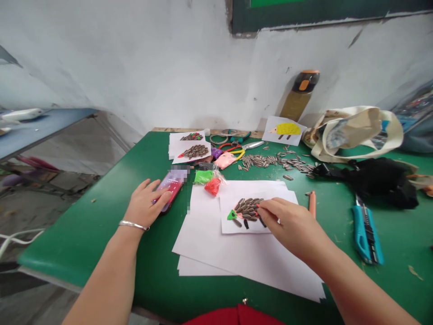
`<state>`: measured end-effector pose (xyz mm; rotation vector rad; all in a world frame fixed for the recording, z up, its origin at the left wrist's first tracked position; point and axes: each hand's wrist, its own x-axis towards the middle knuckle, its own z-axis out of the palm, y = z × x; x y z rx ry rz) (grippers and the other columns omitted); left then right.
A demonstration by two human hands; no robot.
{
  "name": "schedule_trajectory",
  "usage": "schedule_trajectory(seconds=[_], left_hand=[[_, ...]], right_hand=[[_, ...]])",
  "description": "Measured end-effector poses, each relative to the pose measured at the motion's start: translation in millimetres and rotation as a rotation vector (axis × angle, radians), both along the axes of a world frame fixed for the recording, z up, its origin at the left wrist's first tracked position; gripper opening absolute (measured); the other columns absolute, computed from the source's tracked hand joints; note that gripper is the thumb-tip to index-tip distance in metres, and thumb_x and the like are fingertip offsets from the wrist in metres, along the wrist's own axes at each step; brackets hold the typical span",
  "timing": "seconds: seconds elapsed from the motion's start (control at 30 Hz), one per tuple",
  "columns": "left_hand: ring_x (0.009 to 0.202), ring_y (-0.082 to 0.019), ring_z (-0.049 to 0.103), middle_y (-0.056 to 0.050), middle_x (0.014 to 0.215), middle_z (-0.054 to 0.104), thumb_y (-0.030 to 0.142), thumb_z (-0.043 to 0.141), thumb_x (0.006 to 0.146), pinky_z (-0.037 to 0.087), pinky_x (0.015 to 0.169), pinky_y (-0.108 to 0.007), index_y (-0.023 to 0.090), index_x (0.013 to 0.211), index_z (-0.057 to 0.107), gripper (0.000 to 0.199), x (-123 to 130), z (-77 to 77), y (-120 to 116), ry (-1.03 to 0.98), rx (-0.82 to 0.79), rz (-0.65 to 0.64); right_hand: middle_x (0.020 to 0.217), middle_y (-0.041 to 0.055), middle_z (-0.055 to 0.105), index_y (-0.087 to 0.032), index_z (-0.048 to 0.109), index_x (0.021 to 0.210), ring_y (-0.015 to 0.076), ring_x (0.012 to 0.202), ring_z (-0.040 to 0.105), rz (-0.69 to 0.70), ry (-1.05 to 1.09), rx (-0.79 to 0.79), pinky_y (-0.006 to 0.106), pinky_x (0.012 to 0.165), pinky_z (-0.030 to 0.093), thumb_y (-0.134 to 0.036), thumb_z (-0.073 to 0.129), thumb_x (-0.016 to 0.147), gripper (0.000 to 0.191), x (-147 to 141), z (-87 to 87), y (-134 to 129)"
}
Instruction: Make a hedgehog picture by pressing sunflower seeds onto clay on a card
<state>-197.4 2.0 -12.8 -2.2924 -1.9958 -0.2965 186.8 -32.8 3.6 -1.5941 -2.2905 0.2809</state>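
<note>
My left hand (146, 203) has its fingers spread, with the thumb over the screen of a phone (169, 192) lying on the table. My right hand (282, 219) is pinched at the right end of a hedgehog figure (248, 208) made of seeds with a green head. Something small and red shows at its fingertips, too small to name. The figure lies on a small white card (233, 228) on top of larger white sheets (216, 253). Bags of green clay (203, 176) and red clay (213, 186) rest at the sheets' upper left.
Loose seeds (267, 161), scissors (252, 145), and finished cards (194, 152) lie behind. A blue cutter (367, 234), an orange stick (312, 204), a black cloth (379, 183) and a cream bag (358, 135) are at right. A bottle (299, 97) stands by the wall.
</note>
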Motion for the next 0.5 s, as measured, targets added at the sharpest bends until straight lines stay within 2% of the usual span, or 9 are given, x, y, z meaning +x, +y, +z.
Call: schedule_trajectory(seconds=[0.13, 0.23, 0.33, 0.5], left_hand=[[0.13, -0.029, 0.046, -0.012, 0.125, 0.064, 0.049, 0.034, 0.091, 0.03, 0.113, -0.047, 0.02, 0.108, 0.074, 0.052, 2.0, -3.0, -1.3, 0.008, 0.044, 0.005], [0.135, -0.034, 0.038, -0.01, 0.135, 0.058, 0.052, 0.039, 0.088, 0.03, 0.111, -0.051, 0.023, 0.109, 0.074, 0.049, 5.8, -4.5, -2.9, 0.014, 0.019, 0.031], [0.135, -0.032, 0.038, -0.009, 0.135, 0.057, 0.053, 0.039, 0.088, 0.029, 0.113, -0.048, 0.022, 0.109, 0.073, 0.051, 7.5, -4.3, -3.3, -0.007, 0.018, 0.034], [0.132, -0.029, 0.044, -0.012, 0.128, 0.062, 0.056, 0.033, 0.088, 0.034, 0.111, -0.042, 0.016, 0.109, 0.072, 0.059, 5.2, -2.1, -3.6, -0.12, 0.146, 0.111]], right_hand=[[0.078, 0.0, 0.067, -0.024, 0.064, 0.08, 0.014, 0.069, 0.061, -0.004, -0.006, -0.011, 0.025, 0.056, 0.037, -0.03, 0.04, 0.095, 0.029, -0.3, 1.1, -0.3], [0.079, -0.0001, 0.067, -0.025, 0.064, 0.08, 0.0138, 0.068, 0.061, -0.001, -0.004, -0.015, 0.025, 0.056, 0.037, -0.031, 0.04, 0.095, 0.029, -0.5, 1.0, -0.4], [0.08, 0.0003, 0.068, -0.025, 0.065, 0.082, 0.0138, 0.07, 0.061, -0.01, 0.0, -0.013, 0.024, 0.055, 0.036, -0.031, 0.041, 0.095, 0.028, -0.3, 0.8, -0.1], [0.078, -0.0004, 0.066, -0.025, 0.064, 0.079, 0.0135, 0.069, 0.061, -0.009, 0.0, -0.018, 0.024, 0.055, 0.035, -0.031, 0.041, 0.095, 0.029, 0.1, 0.5, 0.4]])
